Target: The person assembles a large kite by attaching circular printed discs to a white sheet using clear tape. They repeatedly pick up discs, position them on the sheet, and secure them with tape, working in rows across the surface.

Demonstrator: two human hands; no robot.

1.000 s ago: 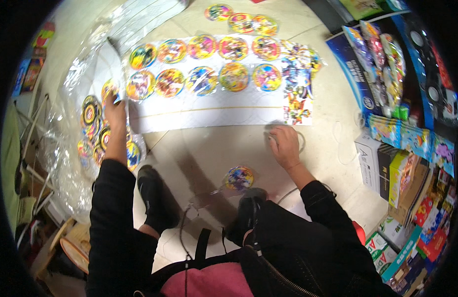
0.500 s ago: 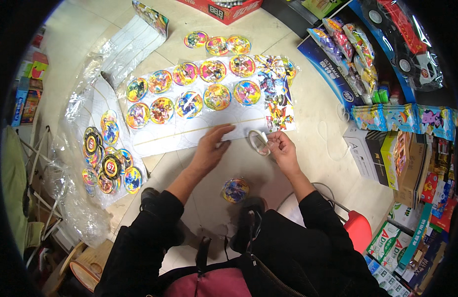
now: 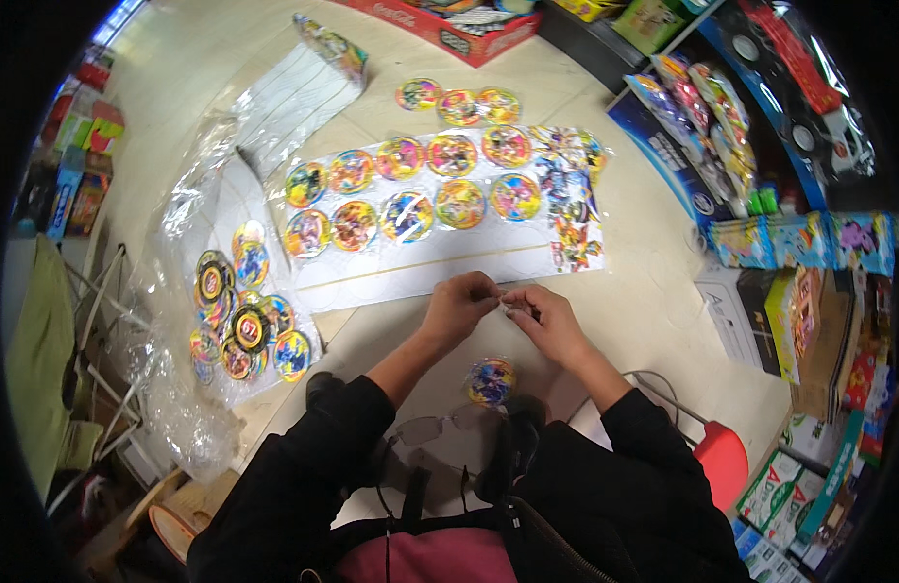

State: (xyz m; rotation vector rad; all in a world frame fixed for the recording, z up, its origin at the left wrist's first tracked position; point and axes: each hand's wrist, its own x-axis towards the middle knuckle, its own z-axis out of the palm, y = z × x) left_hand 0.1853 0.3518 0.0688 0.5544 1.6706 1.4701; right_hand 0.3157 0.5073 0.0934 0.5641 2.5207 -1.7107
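Note:
My left hand [image 3: 462, 309] and my right hand [image 3: 549, 325] meet in front of a white printed sheet [image 3: 430, 262]. Both are closed in a pinch, fingertips almost touching, over something too small to make out. The ring-shaped roll of tape is not plainly visible now. Round picture discs [image 3: 460, 204] lie in two rows across the sheet, with colourful figures along its right end. Below my hands, another round disc [image 3: 491, 381] rests on the floor near my shoe.
At left, more discs [image 3: 250, 328] lie heaped on a second white sheet beside crumpled clear plastic [image 3: 182, 408]. Beyond the first sheet are three discs [image 3: 459, 108] and a red box [image 3: 469, 39]. Packaged goods [image 3: 760, 243] line the right. Eyeglasses [image 3: 435, 428] show over my lap.
My hands have come together, fingertip to fingertip. The tape roll that hung from my right hand no longer shows clearly. Eyeglasses have come into sight, and the whole view has shifted slightly.

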